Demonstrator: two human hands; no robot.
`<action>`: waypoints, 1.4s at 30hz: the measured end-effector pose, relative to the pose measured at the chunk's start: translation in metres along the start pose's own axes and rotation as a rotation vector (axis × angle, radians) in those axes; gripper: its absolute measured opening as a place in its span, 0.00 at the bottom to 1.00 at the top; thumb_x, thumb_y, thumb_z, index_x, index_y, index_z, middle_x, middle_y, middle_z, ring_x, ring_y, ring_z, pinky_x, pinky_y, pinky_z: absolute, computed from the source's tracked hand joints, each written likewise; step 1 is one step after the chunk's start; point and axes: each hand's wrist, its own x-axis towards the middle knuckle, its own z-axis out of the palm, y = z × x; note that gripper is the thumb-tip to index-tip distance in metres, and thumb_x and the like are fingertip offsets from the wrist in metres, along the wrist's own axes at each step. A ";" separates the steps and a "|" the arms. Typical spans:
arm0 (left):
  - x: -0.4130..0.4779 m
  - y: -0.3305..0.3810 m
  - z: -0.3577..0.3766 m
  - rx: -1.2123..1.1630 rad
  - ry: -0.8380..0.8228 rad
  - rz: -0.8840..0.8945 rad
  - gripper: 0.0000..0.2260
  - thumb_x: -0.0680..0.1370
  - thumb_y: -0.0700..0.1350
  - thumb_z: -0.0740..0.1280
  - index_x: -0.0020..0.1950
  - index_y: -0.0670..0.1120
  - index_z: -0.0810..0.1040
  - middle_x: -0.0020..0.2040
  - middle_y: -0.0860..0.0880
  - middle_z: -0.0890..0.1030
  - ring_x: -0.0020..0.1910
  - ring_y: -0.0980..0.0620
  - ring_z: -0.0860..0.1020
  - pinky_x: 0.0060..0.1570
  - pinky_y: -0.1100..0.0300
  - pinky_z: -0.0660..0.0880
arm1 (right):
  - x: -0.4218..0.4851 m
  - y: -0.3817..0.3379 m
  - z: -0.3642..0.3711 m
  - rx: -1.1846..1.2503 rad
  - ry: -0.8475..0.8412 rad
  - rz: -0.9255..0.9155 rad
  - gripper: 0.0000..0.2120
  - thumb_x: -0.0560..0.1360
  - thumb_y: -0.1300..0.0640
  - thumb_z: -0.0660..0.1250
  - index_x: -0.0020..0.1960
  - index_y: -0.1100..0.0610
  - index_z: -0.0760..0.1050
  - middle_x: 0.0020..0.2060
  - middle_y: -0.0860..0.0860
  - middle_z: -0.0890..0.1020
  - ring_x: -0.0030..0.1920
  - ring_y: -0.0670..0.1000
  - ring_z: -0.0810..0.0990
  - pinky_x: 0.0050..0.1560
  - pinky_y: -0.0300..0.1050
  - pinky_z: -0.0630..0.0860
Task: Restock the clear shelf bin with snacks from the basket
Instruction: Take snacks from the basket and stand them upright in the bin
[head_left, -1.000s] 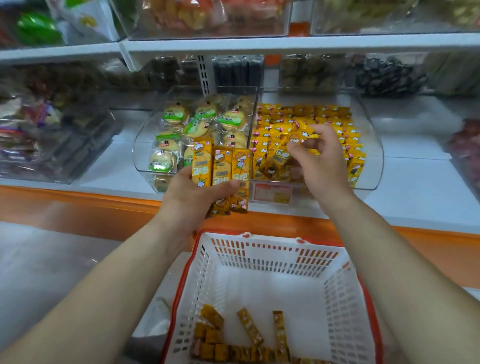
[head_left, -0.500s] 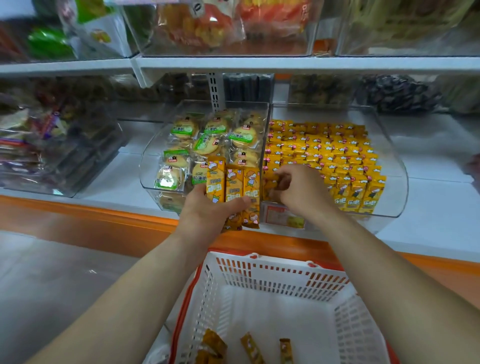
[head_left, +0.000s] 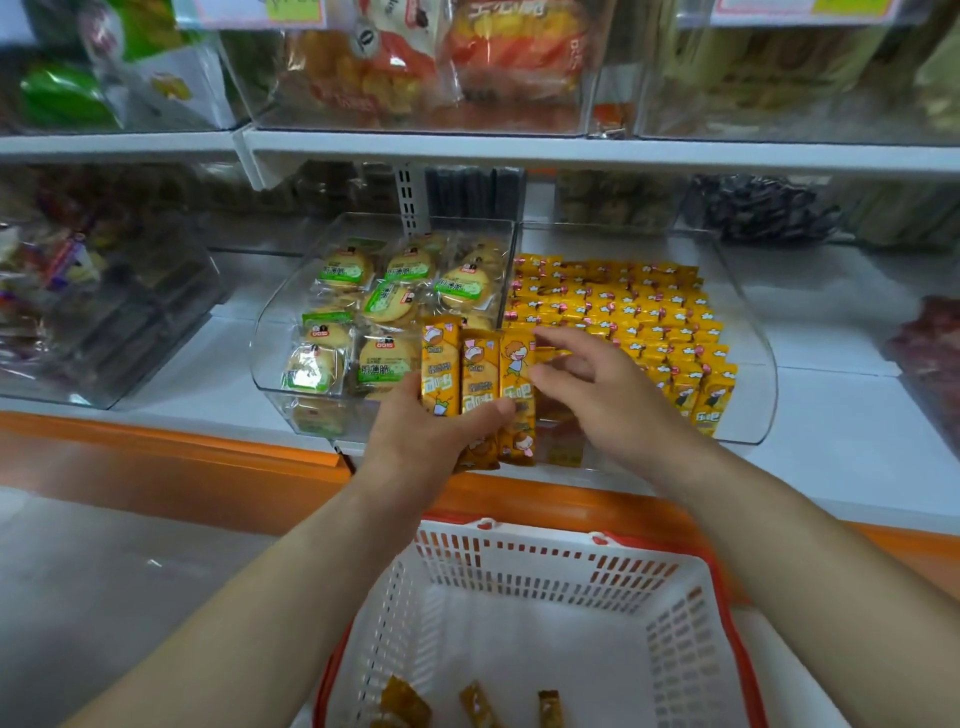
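My left hand (head_left: 431, 441) grips a fan of three yellow snack packs (head_left: 475, 374), held upright in front of the shelf. My right hand (head_left: 602, 400) hovers just right of those packs, fingers spread and relaxed, its fingertips close to the rightmost pack, holding nothing. Behind it the clear shelf bin (head_left: 748, 364) holds neat rows of the same yellow packs (head_left: 649, 322). The white basket with red rim (head_left: 545, 571) is below, with a few packs (head_left: 478, 704) lying at its bottom.
A second clear bin (head_left: 270, 358) to the left holds round green-labelled biscuits. An orange shelf edge (head_left: 171, 457) runs in front. More bins of snacks fill the upper shelf (head_left: 519, 150) and both sides.
My right hand left a pack in the bin's front left corner, drew back out and opened beside the packs in my left hand. The view tilted up, showing less of the basket.
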 end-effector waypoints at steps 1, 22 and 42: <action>-0.001 0.000 0.002 0.000 -0.014 0.004 0.21 0.69 0.47 0.80 0.59 0.49 0.79 0.48 0.49 0.88 0.46 0.48 0.88 0.49 0.48 0.84 | -0.001 -0.001 0.001 0.060 -0.010 0.009 0.16 0.80 0.48 0.66 0.67 0.39 0.73 0.55 0.45 0.82 0.53 0.45 0.83 0.54 0.46 0.80; 0.017 -0.004 -0.015 0.083 0.108 0.031 0.15 0.71 0.46 0.80 0.54 0.50 0.81 0.45 0.50 0.88 0.45 0.49 0.88 0.54 0.44 0.83 | 0.029 0.027 -0.022 -0.500 0.172 -0.136 0.21 0.69 0.56 0.79 0.52 0.42 0.71 0.41 0.39 0.76 0.36 0.40 0.79 0.30 0.28 0.68; -0.012 0.004 0.010 0.136 -0.155 0.110 0.21 0.69 0.50 0.80 0.60 0.51 0.79 0.47 0.50 0.88 0.48 0.50 0.87 0.48 0.54 0.84 | -0.025 0.004 -0.028 -0.099 0.087 -0.075 0.13 0.79 0.46 0.65 0.64 0.38 0.75 0.47 0.37 0.83 0.47 0.38 0.82 0.44 0.38 0.76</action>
